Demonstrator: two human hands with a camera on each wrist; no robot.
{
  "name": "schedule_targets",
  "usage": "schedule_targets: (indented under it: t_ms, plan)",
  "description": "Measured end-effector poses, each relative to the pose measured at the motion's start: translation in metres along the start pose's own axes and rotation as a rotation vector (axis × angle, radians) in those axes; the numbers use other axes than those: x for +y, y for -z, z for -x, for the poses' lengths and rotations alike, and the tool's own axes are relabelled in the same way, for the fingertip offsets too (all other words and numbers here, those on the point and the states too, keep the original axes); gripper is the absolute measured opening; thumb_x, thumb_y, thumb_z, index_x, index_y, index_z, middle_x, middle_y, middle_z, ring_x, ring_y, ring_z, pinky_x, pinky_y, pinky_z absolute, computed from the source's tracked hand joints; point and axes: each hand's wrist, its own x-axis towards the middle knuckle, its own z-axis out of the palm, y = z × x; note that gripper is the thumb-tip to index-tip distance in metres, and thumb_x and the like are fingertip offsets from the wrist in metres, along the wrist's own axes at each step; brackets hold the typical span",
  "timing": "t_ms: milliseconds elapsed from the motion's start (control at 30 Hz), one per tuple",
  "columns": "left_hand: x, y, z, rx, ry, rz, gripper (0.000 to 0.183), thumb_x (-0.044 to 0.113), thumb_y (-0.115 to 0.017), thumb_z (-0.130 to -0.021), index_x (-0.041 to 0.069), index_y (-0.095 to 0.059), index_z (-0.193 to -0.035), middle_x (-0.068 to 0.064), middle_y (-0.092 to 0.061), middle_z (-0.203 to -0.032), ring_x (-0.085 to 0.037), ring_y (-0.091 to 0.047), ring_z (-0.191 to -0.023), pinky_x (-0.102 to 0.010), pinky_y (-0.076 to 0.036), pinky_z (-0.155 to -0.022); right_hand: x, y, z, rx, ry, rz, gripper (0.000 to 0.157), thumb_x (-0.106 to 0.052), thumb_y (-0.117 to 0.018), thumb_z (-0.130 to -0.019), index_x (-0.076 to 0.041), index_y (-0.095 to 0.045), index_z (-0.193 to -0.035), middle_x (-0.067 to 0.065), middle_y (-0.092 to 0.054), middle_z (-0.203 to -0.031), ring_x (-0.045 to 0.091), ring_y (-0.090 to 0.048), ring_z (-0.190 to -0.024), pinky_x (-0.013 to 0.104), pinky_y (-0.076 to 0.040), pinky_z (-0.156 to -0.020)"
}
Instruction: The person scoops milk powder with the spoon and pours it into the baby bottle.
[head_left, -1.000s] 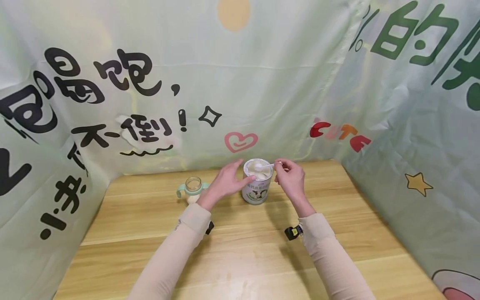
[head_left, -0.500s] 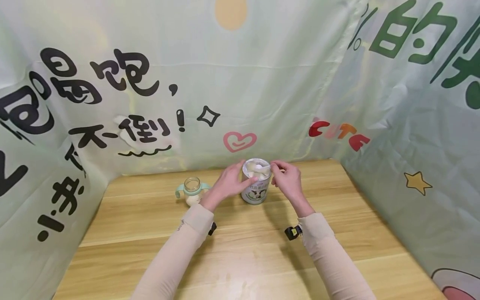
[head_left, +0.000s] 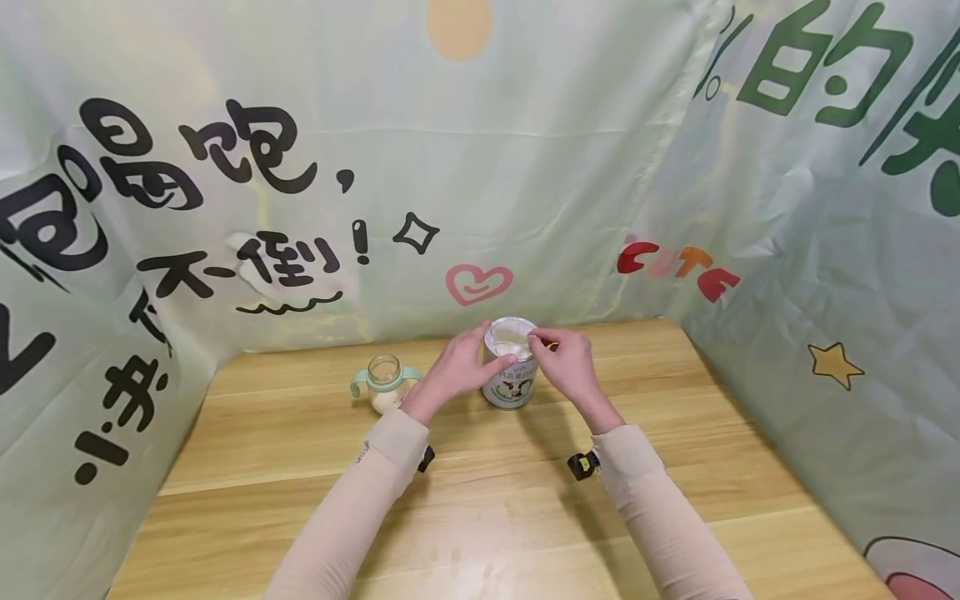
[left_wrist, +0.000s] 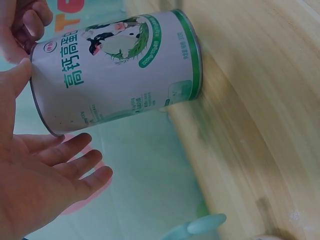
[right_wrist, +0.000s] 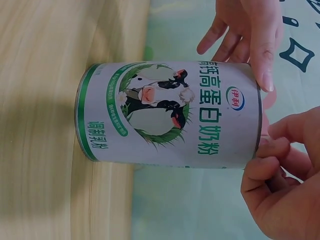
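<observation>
A white milk powder can [head_left: 510, 383] with green lettering and a cow picture stands open on the table, pale powder inside. My left hand [head_left: 459, 364] is at its left, the thumb touching the rim and the fingers [left_wrist: 75, 167] fairly straight and spread beside the top. Over the right side of the opening, my right hand [head_left: 567, 360] has thumb and curled fingers pinched together at the rim. It holds the handle of a white scoop, whose bowl is down in the can and hardly shows now. The can's side hides the scoop in both wrist views.
Left of the can stands a baby bottle [head_left: 384, 396] with mint-green handles, its top uncovered and pale contents inside. The wooden table [head_left: 495, 517] is bordered by a printed cloth [head_left: 555, 167] at the back and sides.
My right hand has moved left and slightly down to the can's rim, taking the scoop from above the opening into the can. The left hand has stayed at the rim.
</observation>
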Motion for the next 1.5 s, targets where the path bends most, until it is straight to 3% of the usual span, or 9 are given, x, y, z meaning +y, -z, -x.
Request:
schedule_targets:
  t_ms: [200, 433, 667, 800, 933, 1100, 1200, 1500]
  plan:
    - [-0.0011, -0.0001, -0.0008, -0.007, 0.001, 0.010, 0.093, 0.060, -0.065, -0.100, 0.003, -0.030, -0.165, -0.022, -0.038, -0.168, -0.040, -0.039, -0.154, -0.054, -0.036, -0.127, -0.0018, -0.0014, -0.0017, -0.033, 0.047, 0.055, 0.023, -0.016, -0.067, -0.100, -0.001, -0.082, -0.109, 0.016, -0.080, -0.100, 0.029, -0.072, -0.087, 0.039, -0.060, -0.075]
    - [-0.0022, -0.0005, -0.0009, 0.002, -0.007, 0.018, 0.093, 0.058, -0.066, -0.099, 0.001, -0.031, -0.164, -0.024, -0.039, -0.166, -0.040, -0.040, -0.154, -0.054, -0.037, -0.126, -0.0012, -0.0018, -0.0030, -0.060, 0.062, 0.062, 0.022, -0.015, -0.069, -0.099, 0.001, -0.081, -0.108, 0.019, -0.079, -0.102, 0.032, -0.072, -0.089, 0.044, -0.061, -0.078]
    - [-0.0013, -0.0003, 0.0000, 0.000, -0.002, 0.018, 0.093, 0.057, -0.067, -0.099, 0.001, -0.031, -0.164, -0.023, -0.040, -0.166, -0.040, -0.040, -0.154, -0.053, -0.036, -0.127, -0.0004, -0.0010, -0.0032, -0.095, 0.019, 0.030, 0.026, -0.019, -0.069, -0.101, 0.002, -0.080, -0.111, 0.021, -0.080, -0.107, 0.035, -0.074, -0.098, 0.050, -0.062, -0.086]
    - [-0.0005, -0.0001, 0.0000, -0.004, 0.008, 0.019, 0.093, 0.057, -0.067, -0.099, 0.001, -0.031, -0.164, -0.023, -0.040, -0.166, -0.039, -0.040, -0.154, -0.052, -0.036, -0.127, -0.0006, -0.0001, -0.0033, -0.117, -0.048, 0.004, 0.029, -0.023, -0.067, -0.102, 0.001, -0.080, -0.115, 0.020, -0.079, -0.113, 0.033, -0.074, -0.103, 0.045, -0.061, -0.087]
    - [-0.0001, 0.0000, -0.0007, -0.006, 0.014, 0.020, 0.093, 0.057, -0.067, -0.099, 0.002, -0.031, -0.165, -0.023, -0.040, -0.166, -0.038, -0.040, -0.154, -0.052, -0.037, -0.127, -0.0025, 0.0005, -0.0037, -0.122, -0.111, -0.025, 0.030, -0.025, -0.067, -0.102, -0.002, -0.081, -0.115, 0.017, -0.080, -0.109, 0.026, -0.069, -0.090, 0.034, -0.055, -0.076]
    - [0.0000, -0.0002, -0.0014, -0.007, 0.018, 0.015, 0.093, 0.057, -0.067, -0.099, 0.002, -0.031, -0.165, -0.023, -0.041, -0.165, -0.039, -0.041, -0.154, -0.053, -0.037, -0.126, -0.0024, 0.0010, -0.0054, -0.135, -0.170, -0.082, 0.029, -0.026, -0.067, -0.103, -0.003, -0.081, -0.114, 0.011, -0.072, -0.079, 0.015, -0.056, -0.063, 0.026, -0.045, -0.058]
    - [0.0005, 0.0000, -0.0014, -0.006, 0.015, 0.022, 0.093, 0.056, -0.067, -0.099, 0.001, -0.031, -0.164, -0.024, -0.041, -0.165, -0.039, -0.041, -0.154, -0.053, -0.037, -0.126, -0.0019, 0.0016, -0.0059, -0.142, -0.207, -0.132, 0.029, -0.027, -0.067, -0.103, -0.003, -0.081, -0.110, 0.004, -0.063, -0.067, 0.011, -0.051, -0.057, 0.025, -0.042, -0.052]
    - [0.0006, -0.0013, -0.0017, -0.004, 0.014, 0.022, 0.093, 0.056, -0.067, -0.100, 0.000, -0.030, -0.164, -0.024, -0.041, -0.165, -0.039, -0.041, -0.154, -0.052, -0.037, -0.126, -0.0021, 0.0020, -0.0065, -0.166, -0.279, -0.284, 0.028, -0.023, -0.064, -0.104, 0.001, -0.077, -0.107, 0.009, -0.064, -0.072, 0.011, -0.048, -0.051, 0.023, -0.039, -0.050]
